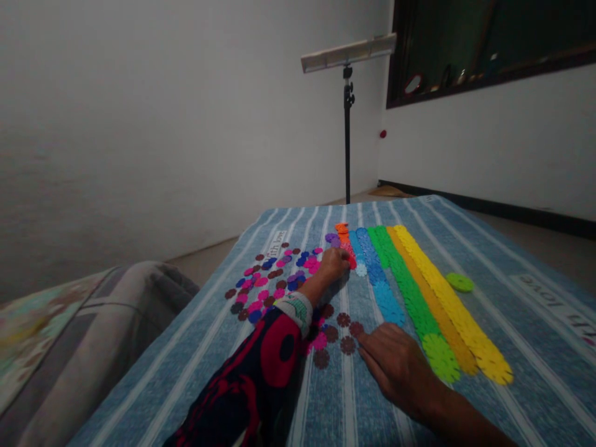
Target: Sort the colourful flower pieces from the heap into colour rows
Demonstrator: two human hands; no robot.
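Observation:
My left hand (334, 264) reaches over the cloth with fingers pinched at the near end of a short row of red and orange notched discs (343, 234). Whatever lies between those fingertips is hidden. Next to it are a few purple discs (333, 238) and a pale blue disc (361, 269). Low and flat on the cloth, my right hand (395, 363) has its fingers stretched out, the tips at a brown disc (356, 329). Mixed pink, blue, purple and brown discs (262, 282) lie loose around my left forearm, which partly covers them.
Overlapping rows of blue discs (371, 256), green discs (414, 304), orange-yellow discs (447, 329) and yellow discs (456, 298) run lengthwise. Lime discs (459, 282) sit to their right. Beyond the striped cloth (521, 347) stands a lamp on a pole (347, 136). Grey fabric (139, 304) lies left.

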